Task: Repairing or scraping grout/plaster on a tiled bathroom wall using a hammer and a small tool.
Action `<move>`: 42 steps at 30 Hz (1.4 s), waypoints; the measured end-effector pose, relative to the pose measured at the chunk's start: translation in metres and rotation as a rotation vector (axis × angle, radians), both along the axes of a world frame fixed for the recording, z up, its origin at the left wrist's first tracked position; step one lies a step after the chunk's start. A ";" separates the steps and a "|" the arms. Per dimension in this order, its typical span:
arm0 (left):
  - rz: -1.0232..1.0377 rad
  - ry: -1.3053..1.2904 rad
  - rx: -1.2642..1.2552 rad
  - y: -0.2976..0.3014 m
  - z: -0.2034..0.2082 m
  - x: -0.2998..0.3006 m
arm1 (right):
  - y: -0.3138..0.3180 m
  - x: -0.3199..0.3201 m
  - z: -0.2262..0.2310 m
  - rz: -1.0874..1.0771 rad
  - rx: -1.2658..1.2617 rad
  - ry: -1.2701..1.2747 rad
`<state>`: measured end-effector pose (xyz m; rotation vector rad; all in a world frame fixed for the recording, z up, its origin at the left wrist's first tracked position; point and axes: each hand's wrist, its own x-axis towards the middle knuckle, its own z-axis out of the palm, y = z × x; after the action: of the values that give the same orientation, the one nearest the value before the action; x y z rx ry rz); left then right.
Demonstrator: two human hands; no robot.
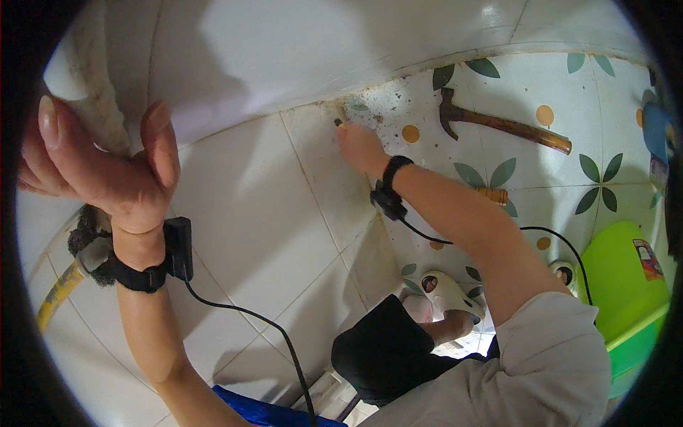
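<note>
Head view: right hand (363,148) near debris-specked patterned floor (530,169), white tiles (242,206).

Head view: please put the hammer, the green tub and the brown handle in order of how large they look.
1. Green tub
2. Hammer
3. Brown handle, as far as it shows past the arm

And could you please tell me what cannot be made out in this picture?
Head view:
What the right hand grips, if anything: hidden by the hand itself.
The wooden piece, its other end: hidden by the right forearm.
The blue object, its kind: cut off by the picture's rim.
</note>
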<state>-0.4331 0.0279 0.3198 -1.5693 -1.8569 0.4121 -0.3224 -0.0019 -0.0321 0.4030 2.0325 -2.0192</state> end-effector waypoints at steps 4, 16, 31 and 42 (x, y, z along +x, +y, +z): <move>-0.001 0.011 -0.007 -0.001 0.000 0.000 | 0.005 -0.018 -0.008 0.023 0.087 0.038; 0.063 -0.011 -0.025 -0.001 0.000 0.005 | 0.005 -0.019 -0.011 0.069 0.065 0.016; 0.050 0.098 -0.060 -0.008 0.005 0.002 | 0.004 -0.019 -0.001 0.112 0.027 0.057; 0.048 0.027 -0.057 -0.005 0.003 0.006 | -0.005 -0.006 0.000 0.013 -0.022 0.043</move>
<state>-0.4276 0.0224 0.3232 -1.5516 -1.8801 0.5089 -0.3281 -0.0070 -0.0319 0.3441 2.0302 -2.0574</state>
